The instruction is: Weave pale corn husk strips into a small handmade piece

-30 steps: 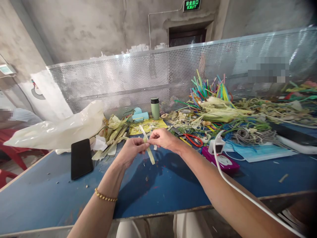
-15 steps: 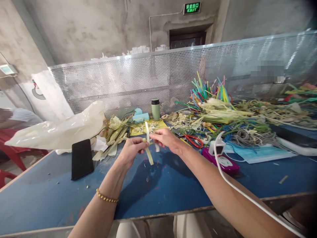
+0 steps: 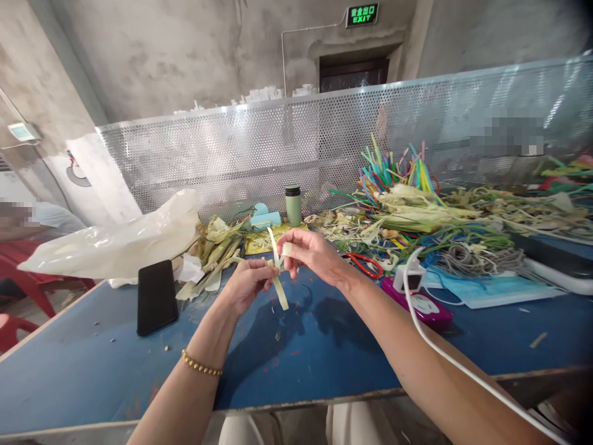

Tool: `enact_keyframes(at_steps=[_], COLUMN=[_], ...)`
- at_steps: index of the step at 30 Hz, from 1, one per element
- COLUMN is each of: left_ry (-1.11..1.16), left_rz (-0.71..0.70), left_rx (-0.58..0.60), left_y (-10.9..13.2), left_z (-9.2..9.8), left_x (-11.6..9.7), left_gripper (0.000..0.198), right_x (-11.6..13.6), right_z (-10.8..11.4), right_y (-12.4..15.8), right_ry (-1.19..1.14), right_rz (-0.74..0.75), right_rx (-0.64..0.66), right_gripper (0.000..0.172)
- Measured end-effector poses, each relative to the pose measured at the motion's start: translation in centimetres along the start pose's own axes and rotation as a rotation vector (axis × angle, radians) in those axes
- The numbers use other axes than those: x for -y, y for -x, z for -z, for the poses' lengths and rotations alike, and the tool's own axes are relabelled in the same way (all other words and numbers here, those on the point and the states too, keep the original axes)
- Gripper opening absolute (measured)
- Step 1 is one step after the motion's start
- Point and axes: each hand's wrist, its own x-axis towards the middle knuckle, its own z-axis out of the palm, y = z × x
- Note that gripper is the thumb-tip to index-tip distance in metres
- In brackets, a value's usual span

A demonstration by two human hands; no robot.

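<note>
My left hand pinches crossed pale-green strips, which look like corn husk, between thumb and forefinger. One flat strip slants down below the fingertips, and a whiter end rises above them. Close on the right, my right hand is closed on a pale strip end that shows at its fingertips. Whether this end belongs to the same strip is not clear. Both hands are raised over the blue table. Behind them lies a yellow sheet with husk scraps on it.
A black phone and a plastic bag lie on the left. Behind stand a green bottle and a perforated metal screen. Rightward are husk piles, red-handled scissors, a purple power strip and a white cable.
My right hand has turned and lifted slightly, bringing a pale strip end up at its fingertips. My left hand keeps its pinch in nearly the same place. The view has shifted slightly.
</note>
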Motion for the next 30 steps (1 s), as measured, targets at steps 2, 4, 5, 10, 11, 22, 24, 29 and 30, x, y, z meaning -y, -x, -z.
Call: enact_keyframes(at_steps=[2,4,5,10,11,22,24,29,30], left_ry=[0.012,0.029,0.037,0.051,0.048,0.062,0.071,0.06,0.059], left_rz=[0.008,0.015,0.018,0.039,0.042,0.076,0.087,0.079,0.073], left_rx=[0.016,0.026,0.031,0.034,0.029,0.065,0.063,0.081,0.08], left_y=[0.03,0.06,0.06,-0.02,-0.04,-0.14,-0.18,-0.03,0.02], left_z=[0.01,0.03,0.04,0.21,0.25,0.5,0.66,0.92,0.92], left_x=[-0.02,-0.07,-0.09,0.0,0.03,0.14,0.18,0.03,-0.03], left_gripper=[0.017,0.017,0.017,0.016,0.016,0.019,0.021,0.024,0.024], right_x=[0.41,0.75,0.87,0.93,0.92,0.77,0.75,0.7,0.67], right_z=[0.04,0.1,0.14,0.3,0.3,0.23,0.33,0.51,0.53], right_y=[0.19,0.32,0.35,0.36,0.39,0.37,0.33,0.23,0.18], right_ry=[0.057,0.071,0.067,0.063,0.074,-0.084,-0.044,0.162,0.204], right_rz=[-0.016,-0.029,-0.032,-0.022,-0.017,0.007,0.021,0.056,0.06], right_rx=[0.063,0.112,0.122,0.093,0.097,0.212,0.177,0.056,0.039], right_gripper=[0.026,0.028,0.028,0.028,0.028,0.039,0.034,0.026,0.026])
